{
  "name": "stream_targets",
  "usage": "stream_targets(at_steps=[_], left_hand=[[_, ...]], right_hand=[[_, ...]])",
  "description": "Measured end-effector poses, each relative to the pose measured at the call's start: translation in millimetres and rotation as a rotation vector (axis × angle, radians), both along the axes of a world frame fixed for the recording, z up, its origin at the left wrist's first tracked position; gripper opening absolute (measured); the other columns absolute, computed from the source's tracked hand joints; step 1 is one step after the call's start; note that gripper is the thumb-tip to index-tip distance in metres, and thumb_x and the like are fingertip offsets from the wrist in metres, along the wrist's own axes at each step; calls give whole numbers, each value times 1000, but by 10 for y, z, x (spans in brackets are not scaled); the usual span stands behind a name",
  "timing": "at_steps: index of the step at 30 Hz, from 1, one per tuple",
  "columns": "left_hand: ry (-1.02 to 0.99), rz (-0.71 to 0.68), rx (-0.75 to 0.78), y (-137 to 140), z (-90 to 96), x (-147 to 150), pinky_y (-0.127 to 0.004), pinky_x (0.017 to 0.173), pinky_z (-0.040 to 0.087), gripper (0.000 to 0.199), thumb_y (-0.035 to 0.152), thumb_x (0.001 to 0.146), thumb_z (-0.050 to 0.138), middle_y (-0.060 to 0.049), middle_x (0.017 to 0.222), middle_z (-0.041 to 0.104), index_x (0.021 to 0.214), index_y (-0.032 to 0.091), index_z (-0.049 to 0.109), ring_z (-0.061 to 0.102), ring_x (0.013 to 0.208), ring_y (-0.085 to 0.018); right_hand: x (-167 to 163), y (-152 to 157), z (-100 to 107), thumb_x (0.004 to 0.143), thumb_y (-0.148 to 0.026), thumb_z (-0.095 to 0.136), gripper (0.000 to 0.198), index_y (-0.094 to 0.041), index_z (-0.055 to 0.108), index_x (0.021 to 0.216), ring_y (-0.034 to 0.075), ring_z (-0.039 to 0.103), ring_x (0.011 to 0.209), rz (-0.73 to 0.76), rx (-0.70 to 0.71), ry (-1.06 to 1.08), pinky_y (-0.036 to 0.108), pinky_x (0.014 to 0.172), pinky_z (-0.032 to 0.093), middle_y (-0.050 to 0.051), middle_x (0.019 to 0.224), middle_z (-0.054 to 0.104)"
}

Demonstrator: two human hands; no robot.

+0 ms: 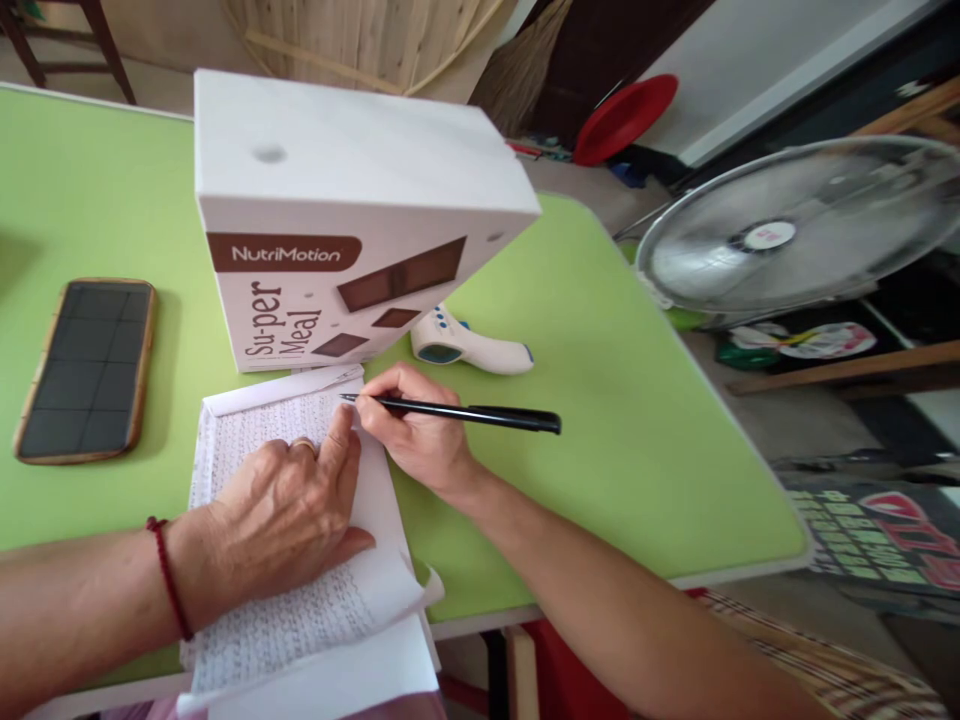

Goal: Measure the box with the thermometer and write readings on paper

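A black pen (480,412) is pinched in my right hand (424,430), its tip touching the upper right part of a handwritten notebook (262,425). My left hand (289,510) rests palm down on the page with nothing in it. Its index finger stretches toward the pen tip, and the thumb sticks out to the side. A ring and a red bracelet (169,578) are on that hand and wrist. Dense lines of writing cover the page. The lower corner of the sheets curls up near the table's edge.
Just beyond the notebook stands a white NutriMotion box (360,160). Behind its right side lies a white infrared thermometer (480,345), partly hidden. A phone (84,370) in a brown case is on the green table (600,480) at left. A fan (795,230) stands past the right edge.
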State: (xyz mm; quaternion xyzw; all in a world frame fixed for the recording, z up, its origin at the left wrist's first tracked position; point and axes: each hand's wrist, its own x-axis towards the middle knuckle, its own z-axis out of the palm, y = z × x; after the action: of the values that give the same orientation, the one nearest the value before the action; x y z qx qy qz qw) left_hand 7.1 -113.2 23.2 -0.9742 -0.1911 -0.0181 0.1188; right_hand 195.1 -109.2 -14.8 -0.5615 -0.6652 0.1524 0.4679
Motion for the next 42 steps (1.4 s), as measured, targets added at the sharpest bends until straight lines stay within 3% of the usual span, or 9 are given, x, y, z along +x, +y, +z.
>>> stream_targets(at_steps=[25, 42], left_hand=[[-4, 5, 12, -17, -51, -22, -36, 58, 44, 78, 59, 93, 55, -31, 144, 47, 137, -4, 53, 61, 65, -20], [-32, -5, 43, -9, -54, -37, -36, 59, 43, 76, 58, 94, 51, -29, 146, 46, 136, -5, 53, 59, 65, -19]], right_hand=[[6, 1, 18, 81, -23, 58, 12, -23, 54, 70, 10, 51, 51, 0, -35, -2, 24, 53, 45, -5, 58, 60], [22, 5, 3, 82, -19, 58, 12, -22, 54, 71, 10, 52, 51, 12, 32, -32, 22, 52, 44, -5, 59, 59]])
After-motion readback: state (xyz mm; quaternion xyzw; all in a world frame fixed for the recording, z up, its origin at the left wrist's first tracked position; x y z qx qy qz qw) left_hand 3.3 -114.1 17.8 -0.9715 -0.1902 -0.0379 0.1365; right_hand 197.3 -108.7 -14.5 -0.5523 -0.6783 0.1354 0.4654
